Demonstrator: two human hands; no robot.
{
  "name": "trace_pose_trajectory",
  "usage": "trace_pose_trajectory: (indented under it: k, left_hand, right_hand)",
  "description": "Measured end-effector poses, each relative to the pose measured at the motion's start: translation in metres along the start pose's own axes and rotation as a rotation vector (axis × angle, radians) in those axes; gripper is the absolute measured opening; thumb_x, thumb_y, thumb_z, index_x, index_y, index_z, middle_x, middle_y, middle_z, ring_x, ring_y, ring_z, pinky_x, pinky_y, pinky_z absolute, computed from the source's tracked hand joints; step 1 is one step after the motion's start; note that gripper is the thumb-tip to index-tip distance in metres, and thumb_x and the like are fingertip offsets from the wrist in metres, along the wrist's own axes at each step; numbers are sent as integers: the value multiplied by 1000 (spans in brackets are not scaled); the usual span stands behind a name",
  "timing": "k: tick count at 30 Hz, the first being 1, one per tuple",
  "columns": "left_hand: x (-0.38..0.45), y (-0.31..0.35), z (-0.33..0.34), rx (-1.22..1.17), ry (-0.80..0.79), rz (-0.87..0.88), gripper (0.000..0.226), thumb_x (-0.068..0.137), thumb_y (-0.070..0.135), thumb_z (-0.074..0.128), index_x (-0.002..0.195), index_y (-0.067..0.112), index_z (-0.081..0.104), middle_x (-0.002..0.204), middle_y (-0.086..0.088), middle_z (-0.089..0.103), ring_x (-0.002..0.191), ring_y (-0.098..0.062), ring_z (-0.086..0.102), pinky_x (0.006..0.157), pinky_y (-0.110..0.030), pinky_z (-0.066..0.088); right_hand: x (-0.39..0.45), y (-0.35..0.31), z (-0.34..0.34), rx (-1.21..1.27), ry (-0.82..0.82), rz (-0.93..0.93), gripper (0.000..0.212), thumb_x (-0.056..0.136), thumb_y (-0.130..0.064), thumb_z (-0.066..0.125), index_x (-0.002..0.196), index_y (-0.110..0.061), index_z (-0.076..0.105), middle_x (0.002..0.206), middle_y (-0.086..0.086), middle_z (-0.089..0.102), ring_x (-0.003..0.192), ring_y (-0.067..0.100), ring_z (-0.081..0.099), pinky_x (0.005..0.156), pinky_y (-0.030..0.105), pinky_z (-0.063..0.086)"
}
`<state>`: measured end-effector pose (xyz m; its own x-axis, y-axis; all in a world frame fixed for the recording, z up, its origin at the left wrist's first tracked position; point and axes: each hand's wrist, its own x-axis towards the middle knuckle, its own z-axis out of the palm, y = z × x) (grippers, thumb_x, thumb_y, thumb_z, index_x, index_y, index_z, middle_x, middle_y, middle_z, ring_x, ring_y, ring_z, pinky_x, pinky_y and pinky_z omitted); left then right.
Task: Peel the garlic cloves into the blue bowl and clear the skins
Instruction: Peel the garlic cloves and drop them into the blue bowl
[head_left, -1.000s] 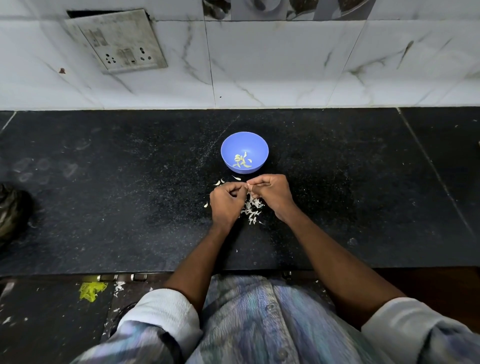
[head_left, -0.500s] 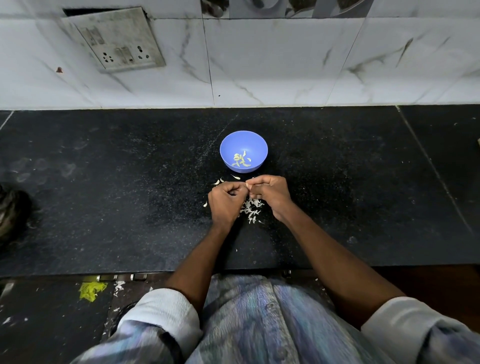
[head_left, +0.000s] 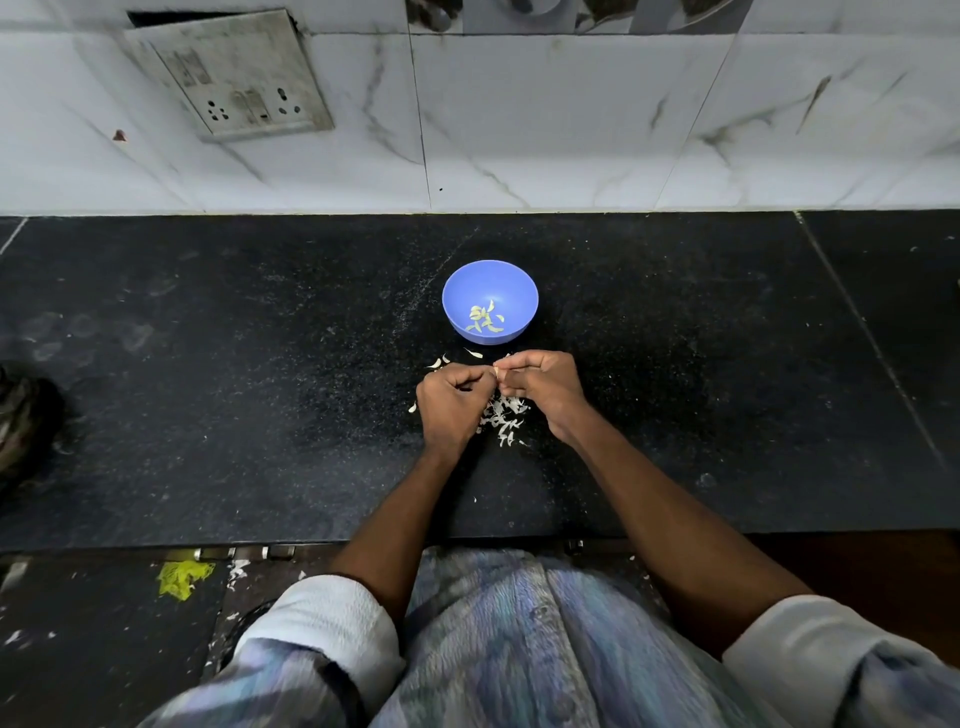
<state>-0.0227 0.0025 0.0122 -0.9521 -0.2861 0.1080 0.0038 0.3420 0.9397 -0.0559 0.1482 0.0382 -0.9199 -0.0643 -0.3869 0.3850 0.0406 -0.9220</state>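
Observation:
A small blue bowl (head_left: 462, 283) stands on the black counter and holds several pale peeled garlic cloves (head_left: 484, 318). Just in front of it my left hand (head_left: 451, 405) and my right hand (head_left: 545, 387) meet fingertip to fingertip, both with curled fingers pinching a small garlic clove (head_left: 496, 371) that is mostly hidden between them. A heap of white garlic skins (head_left: 504, 418) lies on the counter under and between my hands. A few loose skins (head_left: 440, 361) lie to the left of the bowl's near side.
The black stone counter (head_left: 234, 389) runs wide to both sides, ending at a white marble wall (head_left: 571, 130) with a switch plate (head_left: 234, 78). A dark object (head_left: 23, 421) sits at the far left edge. Yellow scrap (head_left: 183, 578) lies on the floor below.
Both hands stay at the same spot in front of the bowl, still working the clove; only the fingertips shift slightly.

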Motion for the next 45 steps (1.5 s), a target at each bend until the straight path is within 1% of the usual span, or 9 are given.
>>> trace_pose_trajectory:
  k: [4, 6, 13, 17, 21, 28, 34, 37, 45]
  left_hand:
    - [-1, 0, 0, -12, -9, -7, 10, 82, 16, 76, 78, 18, 85, 71, 6, 76, 69, -17, 72, 67, -35, 58]
    - [-1, 0, -1, 5, -3, 1, 11, 82, 10, 77, 77, 16, 84, 71, 7, 76, 68, -14, 72, 67, -33, 58]
    - [0, -3, -1, 104, 4, 49, 11, 82, 14, 78, 72, 16, 81, 68, 8, 72, 64, -13, 67, 63, -33, 54]
    - [1, -6, 1, 39, 17, -22, 23, 84, 27, 73, 72, 8, 77, 69, -5, 72, 65, -21, 69, 66, -39, 57]
    - [1, -4, -2, -69, -14, -75, 17, 89, 25, 70, 94, 19, 86, 84, 10, 80, 76, -9, 75, 72, -28, 59]
    - [1, 1, -8, 51, -31, 124, 10, 87, 15, 82, 94, 21, 86, 88, 12, 79, 78, -7, 73, 71, -20, 55]
    - [-2, 1, -10, 194, -59, 208, 13, 86, 29, 76, 93, 22, 86, 89, 7, 78, 77, -4, 71, 70, -28, 58]
    - [-3, 3, -10, 195, -64, 195, 15, 83, 29, 76, 89, 19, 86, 82, 3, 76, 71, -9, 69, 67, -29, 57]
    - [-2, 4, -9, 163, -45, 127, 5, 81, 19, 81, 80, 22, 84, 75, 9, 74, 67, -7, 68, 66, -29, 56]
  right_hand:
    - [-1, 0, 0, -10, -6, 6, 11, 86, 4, 75, 98, 1, 77, 84, 12, 78, 66, 15, 68, 72, 27, 58]
    - [-1, 1, 1, -16, -19, 1, 10, 87, 3, 75, 97, 0, 77, 82, 10, 78, 65, 14, 68, 69, 25, 57]
    - [-1, 1, 3, 45, -42, -9, 4, 91, 1, 74, 95, 1, 75, 90, 13, 77, 79, 19, 72, 75, 29, 62]
    - [-1, 0, 2, 90, -40, 0, 10, 91, 1, 73, 100, 4, 74, 95, 18, 77, 80, 19, 73, 77, 30, 62]
    - [-4, 0, 1, 166, -60, -8, 20, 92, -2, 73, 110, 6, 72, 94, 19, 77, 81, 18, 74, 78, 26, 61]
    - [-6, 2, -4, 238, -54, 20, 15, 88, 5, 74, 103, 3, 74, 94, 18, 77, 87, 23, 76, 79, 27, 61]
    - [-7, 1, -4, 67, -45, -58, 17, 88, 7, 74, 103, 13, 72, 86, 17, 76, 74, 20, 72, 74, 27, 60]
    - [-7, 1, -4, -15, -30, -86, 12, 89, 5, 74, 99, 10, 74, 84, 17, 77, 74, 19, 74, 67, 23, 59]
    - [-9, 3, -2, -40, -16, -88, 8, 89, 2, 75, 97, 4, 75, 83, 12, 77, 70, 15, 72, 67, 24, 58]
